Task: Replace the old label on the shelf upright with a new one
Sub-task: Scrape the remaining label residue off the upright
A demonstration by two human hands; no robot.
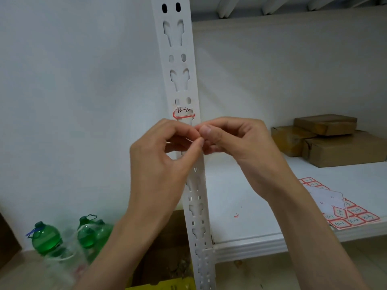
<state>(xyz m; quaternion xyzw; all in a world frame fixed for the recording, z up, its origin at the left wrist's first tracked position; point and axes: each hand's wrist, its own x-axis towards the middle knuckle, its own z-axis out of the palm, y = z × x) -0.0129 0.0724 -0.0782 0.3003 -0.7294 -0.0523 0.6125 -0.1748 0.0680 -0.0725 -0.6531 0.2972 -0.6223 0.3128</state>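
While torn red-bordered paper label with handwriting [183, 113] remains stuck on white perforated metal shelf upright [181, 59], job sits mid-step, likely peeling old remnant or readying new sticker. Left to right: two green plastic bottles [47, 240] on floor; left hand [161, 151], fingers curled, thumb and forefinger pinching something small, unclear what; right hand [232, 137] likewise pinching, fingertips touching left's. Next: lift label edge cleanly. One red-bordered sticker sheet [343, 208] on white shelf board [240, 185]; three brown cardboard boxes [335, 141]

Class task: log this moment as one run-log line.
stage: peeling scrap | left hand: pinching | right hand: pinching | old label: partly on upright | label sheet: on shelf
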